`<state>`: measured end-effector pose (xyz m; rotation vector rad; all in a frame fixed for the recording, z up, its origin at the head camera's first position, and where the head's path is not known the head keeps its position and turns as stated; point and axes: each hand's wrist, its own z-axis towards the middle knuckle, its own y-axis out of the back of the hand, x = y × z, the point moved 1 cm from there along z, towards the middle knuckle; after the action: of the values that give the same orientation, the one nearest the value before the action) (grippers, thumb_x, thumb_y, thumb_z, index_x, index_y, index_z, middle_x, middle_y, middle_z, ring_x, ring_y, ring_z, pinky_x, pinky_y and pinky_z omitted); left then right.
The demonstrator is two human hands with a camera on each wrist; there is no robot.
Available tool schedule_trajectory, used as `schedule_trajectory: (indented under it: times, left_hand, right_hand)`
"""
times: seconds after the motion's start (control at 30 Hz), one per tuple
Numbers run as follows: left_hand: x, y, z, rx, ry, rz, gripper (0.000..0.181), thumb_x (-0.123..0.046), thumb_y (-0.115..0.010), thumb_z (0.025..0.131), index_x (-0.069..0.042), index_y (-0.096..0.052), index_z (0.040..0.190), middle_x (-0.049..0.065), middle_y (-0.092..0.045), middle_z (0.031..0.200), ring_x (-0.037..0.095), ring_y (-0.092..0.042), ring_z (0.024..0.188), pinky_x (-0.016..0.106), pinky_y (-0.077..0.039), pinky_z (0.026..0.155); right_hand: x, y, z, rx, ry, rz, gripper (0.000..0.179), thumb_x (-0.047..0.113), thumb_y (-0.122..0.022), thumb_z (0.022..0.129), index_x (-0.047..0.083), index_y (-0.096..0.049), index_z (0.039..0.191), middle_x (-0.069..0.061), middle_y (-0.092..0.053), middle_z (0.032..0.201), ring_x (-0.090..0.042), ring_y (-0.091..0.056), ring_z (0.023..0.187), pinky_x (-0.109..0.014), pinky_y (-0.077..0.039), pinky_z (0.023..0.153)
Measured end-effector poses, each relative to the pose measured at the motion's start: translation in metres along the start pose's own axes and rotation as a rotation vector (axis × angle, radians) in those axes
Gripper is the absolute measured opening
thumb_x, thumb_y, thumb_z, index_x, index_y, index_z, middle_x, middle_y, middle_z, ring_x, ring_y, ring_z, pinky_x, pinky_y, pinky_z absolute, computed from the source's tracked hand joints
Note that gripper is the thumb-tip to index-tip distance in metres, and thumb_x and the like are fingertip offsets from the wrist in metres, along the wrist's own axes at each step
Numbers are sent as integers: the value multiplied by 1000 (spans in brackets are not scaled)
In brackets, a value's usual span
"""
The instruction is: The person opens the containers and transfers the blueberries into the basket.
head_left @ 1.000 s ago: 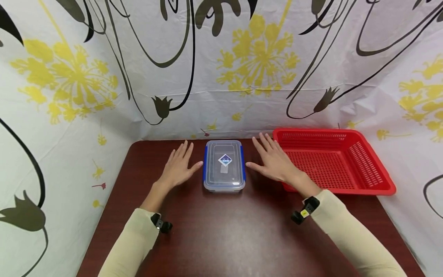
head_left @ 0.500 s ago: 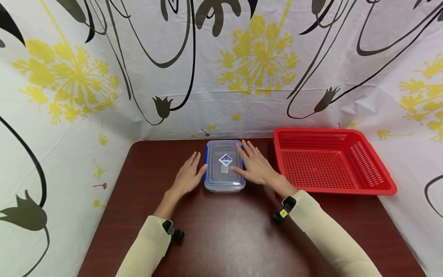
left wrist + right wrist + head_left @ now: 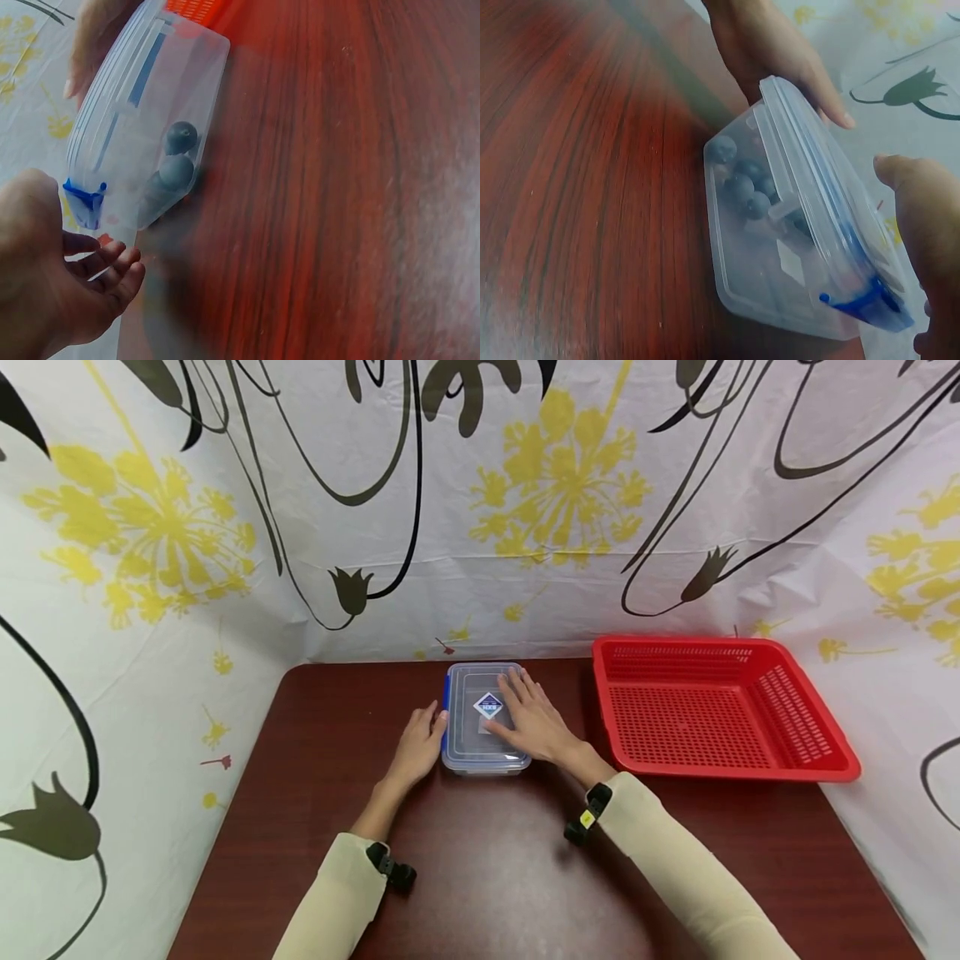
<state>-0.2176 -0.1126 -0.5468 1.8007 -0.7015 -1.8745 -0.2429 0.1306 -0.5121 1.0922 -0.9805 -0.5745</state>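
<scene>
A clear food container (image 3: pixel 468 752) with blue side clips stands on the table, its lid on. Through its wall in the right wrist view show several dark round balls (image 3: pixel 739 187). My left hand (image 3: pixel 416 747) is at the container's left side, thumb by the blue clip (image 3: pixel 86 202) and fingers loosely bent; whether they touch it is unclear. My right hand (image 3: pixel 540 727) reaches over the right part of the lid with its fingers spread, hiding the right clip in the head view. In the right wrist view the right thumb and fingers appear beside the lid, gripping nothing.
A red plastic basket (image 3: pixel 750 774) with a mesh bottom sits at the table's right. The dark reddish wooden table (image 3: pixel 480 860) meets a white flower-patterned cloth (image 3: pixel 510 593) at the back and sides.
Both hands have moved in toward the container. The right hand has come left from near the basket onto the lid; the left has come right to the container's side. The container stays put.
</scene>
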Motion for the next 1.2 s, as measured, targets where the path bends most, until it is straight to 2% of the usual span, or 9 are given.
schedule_trajectory:
  times: [0.1,0.17,0.4,0.6,0.87,1.2]
  left_hand:
    - [1,-4,0,-20,9,-34,63,-42,-40,114,2,-43,159,21,-57,142,38,-55,132,56,-41,116]
    - [-1,-6,0,-25,15,-70,62,-42,-40,114,1,-44,159,21,-58,142,39,-54,135,56,-40,117]
    - [-2,-11,-2,-2,21,-150,60,-39,-38,115,0,-41,161,22,-48,160,38,-42,151,54,-31,125]
    - [0,-13,-4,5,13,-187,57,-35,-37,116,-2,-37,163,23,-52,157,37,-48,147,54,-34,123]
    - [-1,-14,-5,8,-20,-184,55,-33,-35,117,-8,-35,166,24,-61,147,36,-58,137,53,-40,119]
    - [-1,-14,-2,-30,-102,-93,49,-22,-34,117,-7,-39,164,27,-73,122,41,-71,116,54,-52,107]
  right_hand:
    - [5,-2,2,12,-6,14,98,62,-58,99,1,-24,167,-23,-14,175,-42,-7,163,-61,-14,129]
    - [7,-4,4,14,-9,23,98,64,-57,100,2,-24,167,-23,-13,176,-42,-7,163,-61,-12,129]
    - [9,-16,5,5,-19,-4,95,65,-53,102,1,-26,166,-24,-14,175,-43,-6,163,-65,-16,127]
    - [8,-21,4,-15,-18,-23,93,63,-55,102,0,-28,166,-24,-13,175,-44,-4,163,-66,-17,126]
    - [7,-27,6,-24,-12,-50,92,62,-53,103,0,-27,166,-24,-12,175,-44,-4,163,-67,-17,126]
    - [8,-26,6,-35,-12,-20,92,62,-54,103,0,-28,165,-25,-14,175,-43,-4,163,-67,-17,126]
